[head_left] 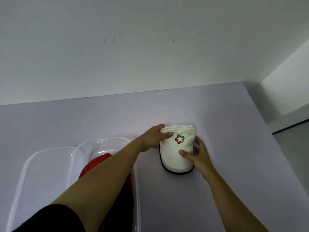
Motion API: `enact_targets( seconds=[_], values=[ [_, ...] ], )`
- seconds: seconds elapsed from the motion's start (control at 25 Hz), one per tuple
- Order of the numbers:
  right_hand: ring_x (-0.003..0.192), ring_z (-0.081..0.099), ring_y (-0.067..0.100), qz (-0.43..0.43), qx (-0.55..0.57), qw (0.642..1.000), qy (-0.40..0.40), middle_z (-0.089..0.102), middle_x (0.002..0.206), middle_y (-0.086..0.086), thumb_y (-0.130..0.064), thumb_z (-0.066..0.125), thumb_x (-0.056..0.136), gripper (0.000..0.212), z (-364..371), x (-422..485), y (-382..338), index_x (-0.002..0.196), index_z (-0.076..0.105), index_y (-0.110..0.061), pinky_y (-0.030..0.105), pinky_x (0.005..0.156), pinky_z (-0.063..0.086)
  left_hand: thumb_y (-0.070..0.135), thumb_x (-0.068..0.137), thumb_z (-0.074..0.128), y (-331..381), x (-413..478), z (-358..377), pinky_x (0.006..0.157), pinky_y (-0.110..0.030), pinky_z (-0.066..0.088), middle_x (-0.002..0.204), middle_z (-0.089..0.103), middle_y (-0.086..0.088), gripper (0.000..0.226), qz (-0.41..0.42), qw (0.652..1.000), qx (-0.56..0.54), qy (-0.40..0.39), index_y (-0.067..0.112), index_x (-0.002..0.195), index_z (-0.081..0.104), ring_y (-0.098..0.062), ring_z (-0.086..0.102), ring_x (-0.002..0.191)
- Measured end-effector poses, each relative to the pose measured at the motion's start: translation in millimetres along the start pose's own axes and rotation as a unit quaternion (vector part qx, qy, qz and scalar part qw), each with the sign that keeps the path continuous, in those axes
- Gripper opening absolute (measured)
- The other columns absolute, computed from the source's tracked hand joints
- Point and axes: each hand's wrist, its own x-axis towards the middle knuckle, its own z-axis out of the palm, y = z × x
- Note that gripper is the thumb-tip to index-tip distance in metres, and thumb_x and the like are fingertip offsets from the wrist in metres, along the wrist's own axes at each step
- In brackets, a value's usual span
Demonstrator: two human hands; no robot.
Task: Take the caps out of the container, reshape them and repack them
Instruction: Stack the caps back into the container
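A white cap [175, 153] with a coloured logo and a dark-edged brim lies on the lilac table, brim towards me. My left hand [154, 138] grips the crumpled back of its crown, thumb on top. My right hand [196, 154] holds the cap's right side, thumb pressed on the front panel and fingers curled round the edge. A clear plastic container [136, 181] stands at the lower left with a red cap [93, 164] inside, partly hidden by my left forearm.
The container's clear lid [41, 173] lies flat to its left. A white wall runs along the table's far edge. The table's right edge [260, 119] drops off to the floor at the right.
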Motion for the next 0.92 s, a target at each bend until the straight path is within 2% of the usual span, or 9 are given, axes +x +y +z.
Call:
enact_targets(
  seconds=[0.08, 0.2, 0.28, 0.4, 0.56, 0.72, 0.8, 0.84, 0.92],
  values=[
    [0.100, 0.063, 0.002, -0.008, 0.023, 1.000, -0.018, 0.061, 0.118, -0.014, -0.017, 0.086, 0.064, 0.069, -1, -4, -1, 0.121, 0.050, -0.032, 0.022, 0.078, 0.054, 0.035, 0.089, 0.062, 0, -7, 0, 0.092, -0.046, 0.051, 0.125, 0.059, -0.017, 0.046, -0.005, 0.996, -0.079, -0.027, 0.001, 0.116, 0.050, -0.021, 0.059, 0.103],
    [0.114, 0.061, 0.019, 0.010, 0.075, 0.996, -0.051, 0.063, 0.127, -0.001, -0.040, 0.091, 0.051, 0.090, -2, -16, -3, 0.130, 0.049, -0.027, 0.045, 0.094, 0.052, 0.034, 0.089, 0.062, 8, -20, -2, 0.097, -0.049, 0.050, 0.125, 0.062, -0.009, 0.042, 0.015, 0.993, -0.104, -0.045, 0.004, 0.118, 0.052, -0.024, 0.059, 0.116],
    [0.119, 0.057, 0.029, 0.018, 0.130, 0.988, -0.085, 0.062, 0.128, 0.004, -0.045, 0.091, 0.046, 0.098, 0, -29, -9, 0.131, 0.048, -0.023, 0.050, 0.097, 0.049, 0.033, 0.089, 0.062, 16, -34, -8, 0.098, -0.051, 0.049, 0.121, 0.064, -0.006, 0.035, 0.025, 0.994, -0.088, -0.059, 0.009, 0.113, 0.056, -0.025, 0.058, 0.117],
    [0.120, 0.055, 0.038, -0.015, 0.205, 0.972, -0.113, 0.058, 0.131, 0.016, -0.037, 0.088, 0.054, 0.089, 6, -49, -28, 0.131, 0.049, -0.013, 0.053, 0.095, 0.047, 0.025, 0.086, 0.067, 26, -62, -22, 0.095, -0.055, 0.049, 0.120, 0.060, -0.001, 0.023, 0.031, 0.993, -0.103, -0.049, 0.019, 0.103, 0.053, -0.025, 0.055, 0.116],
    [0.123, 0.049, 0.044, -0.082, 0.239, 0.950, -0.185, 0.049, 0.138, 0.023, -0.030, 0.079, 0.068, 0.081, 37, -75, -74, 0.137, 0.042, -0.009, 0.059, 0.098, 0.042, 0.020, 0.075, 0.078, 33, -110, -38, 0.074, -0.061, 0.053, 0.132, 0.053, -0.004, 0.069, 0.005, 0.985, -0.154, -0.077, 0.036, 0.130, 0.039, -0.033, 0.054, 0.117],
    [0.122, 0.054, 0.036, -0.137, 0.174, 0.954, -0.203, 0.055, 0.135, 0.017, -0.022, 0.074, 0.073, 0.071, 83, -95, -113, 0.136, 0.043, -0.012, 0.049, 0.097, 0.047, 0.011, 0.072, 0.076, 34, -161, -74, 0.071, -0.072, 0.048, 0.120, 0.065, -0.009, 0.062, 0.091, 0.985, -0.140, -0.042, 0.024, 0.128, 0.052, -0.033, 0.062, 0.109],
    [0.122, 0.054, 0.024, -0.152, 0.130, 0.964, -0.175, 0.053, 0.137, 0.005, -0.036, 0.079, 0.068, 0.086, 107, -100, -124, 0.140, 0.036, -0.019, 0.039, 0.097, 0.048, 0.008, 0.072, 0.076, 31, -185, -101, 0.065, -0.064, 0.053, 0.122, 0.064, -0.011, 0.060, 0.119, 0.983, -0.138, 0.005, 0.019, 0.125, 0.051, -0.032, 0.061, 0.111],
    [0.124, 0.052, 0.017, -0.140, 0.111, 0.970, -0.164, 0.047, 0.140, -0.003, -0.053, 0.081, 0.059, 0.104, 119, -104, -127, 0.144, 0.029, -0.025, 0.035, 0.099, 0.045, 0.007, 0.070, 0.077, 28, -197, -115, 0.064, -0.062, 0.054, 0.124, 0.062, -0.012, 0.057, 0.126, 0.982, -0.136, 0.035, 0.018, 0.118, 0.049, -0.032, 0.060, 0.113],
    [0.127, 0.038, 0.008, -0.100, 0.061, 0.982, -0.150, 0.031, 0.140, -0.012, -0.080, 0.071, 0.036, 0.135, 141, -111, -124, 0.147, 0.011, -0.033, 0.031, 0.102, 0.033, 0.006, 0.068, 0.079, 21, -218, -140, 0.068, -0.059, 0.054, 0.120, 0.060, -0.014, 0.049, 0.133, 0.979, -0.124, 0.090, 0.022, 0.099, 0.043, -0.032, 0.060, 0.111]
  ],
)
